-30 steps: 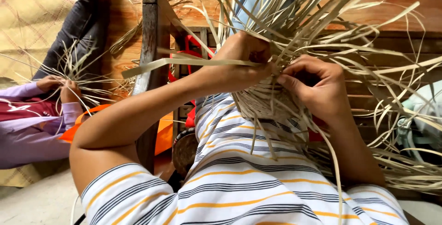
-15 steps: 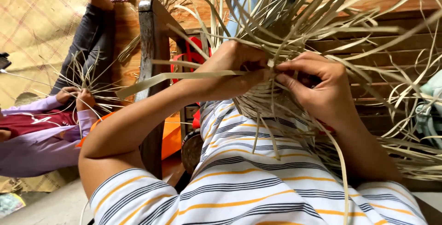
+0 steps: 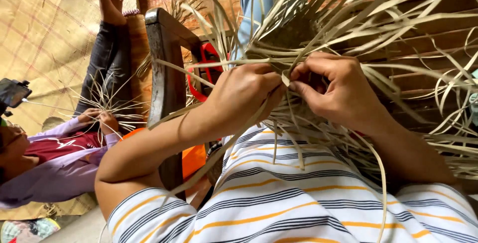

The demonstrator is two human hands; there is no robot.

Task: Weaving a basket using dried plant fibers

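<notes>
Both hands, left hand (image 3: 244, 96) and right hand (image 3: 336, 91), pinching pale straw strips (image 3: 318, 39) of the woven piece (image 3: 294, 36) between them.

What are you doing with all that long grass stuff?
A person in a striped shirt is working a bundle of pale dried leaf strips held over the lap. The left hand and right hand meet in the middle, pinching strips where they cross, while loose ends fan out all around. On the left, another person sits on a woven mat, handling a smaller bunch of strips.
</notes>
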